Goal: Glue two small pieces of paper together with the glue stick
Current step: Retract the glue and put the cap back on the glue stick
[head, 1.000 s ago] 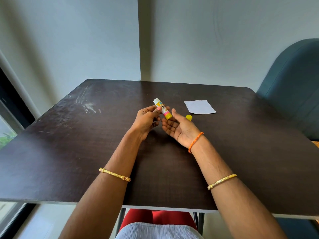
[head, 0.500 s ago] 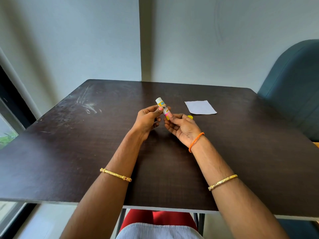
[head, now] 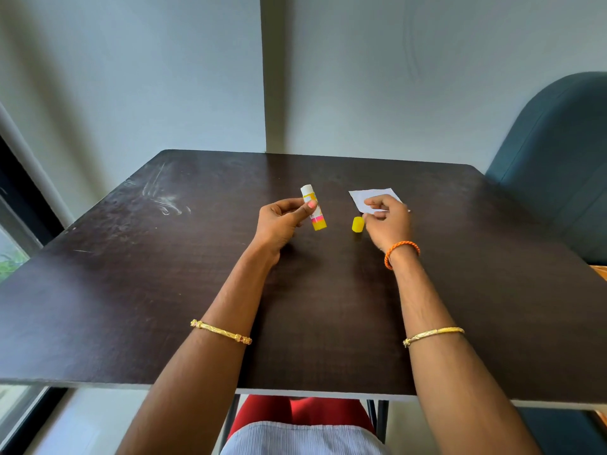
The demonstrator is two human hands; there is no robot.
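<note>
My left hand (head: 279, 221) grips an uncapped glue stick (head: 313, 207) above the middle of the dark table (head: 164, 290); the stick leans with its white tip up and its yellow base down. Its yellow cap (head: 357, 224) stands on the table just right of it. My right hand (head: 387, 221) lies over the near edge of the white paper (head: 364, 196), with fingertips pinching it. Whether this is one sheet or two stacked I cannot tell.
A teal chair back (head: 558, 165) rises at the table's right side. The wall is close behind the far edge. A window frame (head: 19, 205) runs along the left. Whitish scuff marks (head: 164, 198) show on the far left of the tabletop.
My right hand has left the glue stick and moved right onto the paper. The left hand alone now holds the stick, and the cap shows fully on the table.
</note>
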